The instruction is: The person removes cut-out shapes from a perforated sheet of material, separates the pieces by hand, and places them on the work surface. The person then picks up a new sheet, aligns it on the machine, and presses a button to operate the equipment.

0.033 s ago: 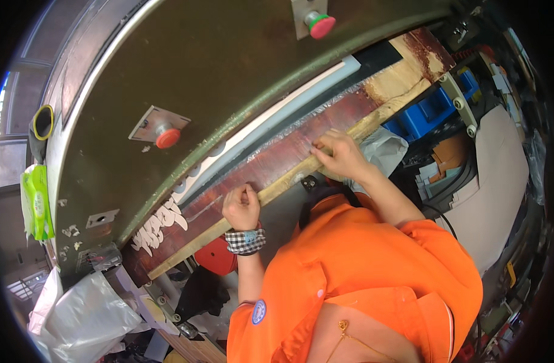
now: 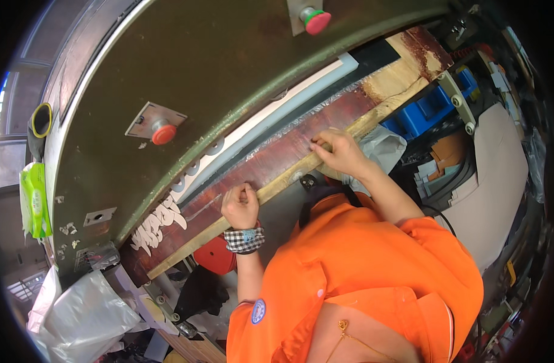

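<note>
My left hand (image 2: 240, 207), with a checkered band at the wrist, rests loosely fisted on the near wooden edge of a reddish-brown worn board (image 2: 277, 158). My right hand (image 2: 338, 151) lies farther right along the same edge, its fingers curled in toward the thumb. I see nothing held in either hand. Beyond the board, a pale strip (image 2: 252, 138) with dark round holes near its left end runs under a big green machine beam (image 2: 228, 54). Left of my left hand, white cut-out pieces (image 2: 160, 227) sit bunched at the board's left end.
Two red push buttons, one left (image 2: 163, 134) and one right (image 2: 317, 22), stick out of the beam. Blue bins (image 2: 431, 112) and a clear plastic bag (image 2: 383, 148) are beyond the board at right. A red round object (image 2: 215, 255) is below the board; plastic sheeting (image 2: 89, 317) hangs lower left.
The green beam with its buttons sits slightly higher and farther left in the picture, showing a little more of the pale strip. Both hands stay almost where they were.
</note>
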Motion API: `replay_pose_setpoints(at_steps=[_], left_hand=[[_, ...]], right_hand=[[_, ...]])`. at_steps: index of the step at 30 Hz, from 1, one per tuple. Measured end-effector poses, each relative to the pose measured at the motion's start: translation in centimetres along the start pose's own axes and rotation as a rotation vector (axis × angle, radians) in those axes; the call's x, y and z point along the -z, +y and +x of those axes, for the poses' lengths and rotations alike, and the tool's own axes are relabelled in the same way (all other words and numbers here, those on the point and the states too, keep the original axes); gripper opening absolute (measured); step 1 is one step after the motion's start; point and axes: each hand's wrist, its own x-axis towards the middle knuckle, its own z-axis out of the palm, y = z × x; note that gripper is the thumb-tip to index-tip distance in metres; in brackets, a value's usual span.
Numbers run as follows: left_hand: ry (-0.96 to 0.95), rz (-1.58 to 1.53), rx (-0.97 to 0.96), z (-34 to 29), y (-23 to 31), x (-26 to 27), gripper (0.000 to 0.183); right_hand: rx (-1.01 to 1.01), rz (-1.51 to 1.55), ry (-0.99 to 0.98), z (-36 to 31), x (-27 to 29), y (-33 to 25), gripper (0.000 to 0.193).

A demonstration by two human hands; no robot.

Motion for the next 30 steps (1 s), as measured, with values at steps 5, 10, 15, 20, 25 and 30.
replay_pose_setpoints(at_steps=[5, 10, 15, 20, 25, 30], left_hand=[[0.012, -0.018, -0.074, -2.3, -1.2, 0.1, 0.008], [-0.11, 0.071, -0.289, -7.0, -3.4, -0.2, 0.01], [-0.205, 0.12, -0.47, -10.5, -6.9, -0.7, 0.01], [-0.241, 0.219, -0.547, -12.2, -11.7, -1.2, 0.011], [-0.226, 0.171, -0.649, -12.9, -14.2, -1.9, 0.009], [-0.223, 0.196, -0.679, -12.8, -13.7, -2.1, 0.01]], right_hand=[[-0.05, -0.044, 0.016, -2.2, -0.8, 0.0, 0.014], [0.138, -0.082, 0.468, -2.3, -1.7, -1.0, 0.035], [0.218, -0.231, 0.494, -2.0, -7.1, -0.1, 0.075], [0.144, 0.135, 0.581, -6.0, -10.4, 1.8, 0.073], [-0.103, 0.818, 0.621, -8.6, -7.4, 4.2, 0.073], [0.101, -0.109, 0.724, -8.2, -6.7, 5.0, 0.077]])
